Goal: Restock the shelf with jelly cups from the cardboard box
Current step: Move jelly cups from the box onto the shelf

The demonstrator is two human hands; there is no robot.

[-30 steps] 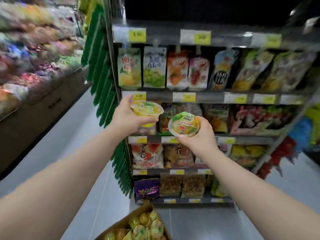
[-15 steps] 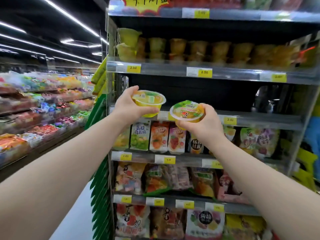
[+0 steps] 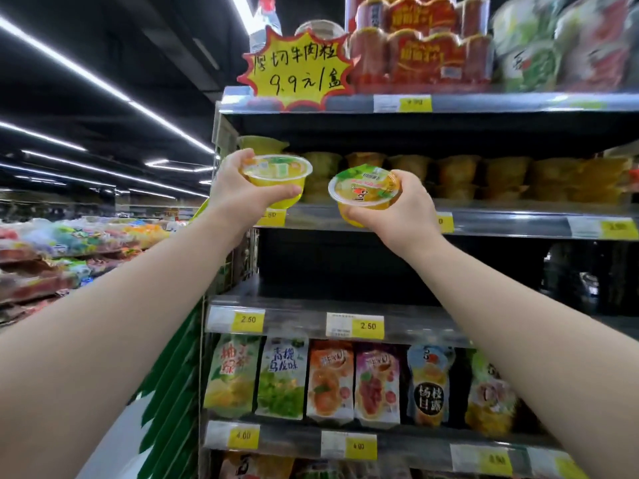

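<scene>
My left hand (image 3: 238,188) grips a yellow jelly cup (image 3: 278,176) with a clear lid, held level in front of the left end of the jelly shelf (image 3: 501,221). My right hand (image 3: 397,205) holds a second jelly cup (image 3: 364,191), its green and orange lid tilted toward me. Both cups hover just before the shelf's front edge. Behind them a row of stacked yellow jelly cups (image 3: 484,178) fills the shelf to the right. The cardboard box is out of view.
The shelf below (image 3: 311,305) is dark and holds nothing at its left part, with 2.50 price tags. Hanging fruit pouches (image 3: 332,382) fill the level under it. Red boxed goods (image 3: 425,46) and a yellow star sign (image 3: 297,69) top the rack. An aisle runs along the left.
My view has tilted upward from the floor and box to the upper shelves. Both hands have risen with their cups to the level of the jelly shelf.
</scene>
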